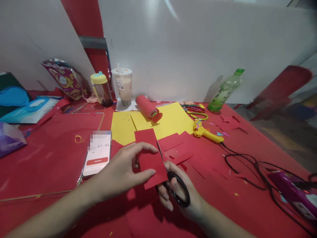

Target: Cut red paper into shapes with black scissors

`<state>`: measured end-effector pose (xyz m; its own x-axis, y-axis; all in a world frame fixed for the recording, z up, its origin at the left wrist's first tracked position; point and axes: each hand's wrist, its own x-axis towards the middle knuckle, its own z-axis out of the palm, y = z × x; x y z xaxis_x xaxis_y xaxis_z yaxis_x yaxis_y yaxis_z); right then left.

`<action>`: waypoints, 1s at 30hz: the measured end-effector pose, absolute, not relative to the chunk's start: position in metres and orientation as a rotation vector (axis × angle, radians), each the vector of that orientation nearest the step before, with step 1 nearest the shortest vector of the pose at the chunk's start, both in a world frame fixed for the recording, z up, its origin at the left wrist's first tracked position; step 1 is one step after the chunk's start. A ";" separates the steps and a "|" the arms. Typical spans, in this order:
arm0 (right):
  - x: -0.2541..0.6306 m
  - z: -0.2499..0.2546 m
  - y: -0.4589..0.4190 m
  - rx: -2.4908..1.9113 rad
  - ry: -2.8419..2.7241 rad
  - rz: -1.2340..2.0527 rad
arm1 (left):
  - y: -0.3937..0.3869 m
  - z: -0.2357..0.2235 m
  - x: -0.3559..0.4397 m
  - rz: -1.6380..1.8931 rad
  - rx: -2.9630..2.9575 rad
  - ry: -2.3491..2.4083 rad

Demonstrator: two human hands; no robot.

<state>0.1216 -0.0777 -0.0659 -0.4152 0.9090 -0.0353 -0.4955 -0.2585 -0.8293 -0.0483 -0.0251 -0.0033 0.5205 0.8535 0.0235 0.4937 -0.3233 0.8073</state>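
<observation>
A rectangular piece of red paper [151, 165] is pinched by my left hand [131, 163], thumb and fingertips on its upper face and the other fingers partly hidden beneath. My right hand [183, 191] grips a pair of black-handled scissors [183, 196], thumb through one loop. One blade shows along the paper's right edge; the other is hidden under the sheet. Behind the paper lie yellow sheets [170, 115] with a red paper roll [146, 107] resting on them. Red paper offcuts [178, 148] are scattered just beyond the scissors.
Left of my hands lies a phone [97, 155] showing 07:45. A yellow glue gun [208, 134] with a black cable is at the right, near a leaning green bottle [225, 91]. A bubble tea cup [123, 87] and a yellow-lidded bottle [101, 89] stand by the white wall.
</observation>
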 end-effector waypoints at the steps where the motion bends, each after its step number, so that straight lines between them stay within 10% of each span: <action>1: 0.122 -0.067 -0.078 -0.660 -0.950 1.829 | -0.025 -0.003 -0.048 0.582 1.983 1.099; 30: 0.123 -0.065 -0.077 -0.570 -0.943 1.794 | -0.022 0.002 -0.055 0.471 1.956 0.949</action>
<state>0.1229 -0.0771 -0.0652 -0.3992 0.9161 0.0368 -0.5499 -0.2071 -0.8092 -0.0554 -0.0219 0.0015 0.6355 0.7711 -0.0394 0.4350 -0.3154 0.8434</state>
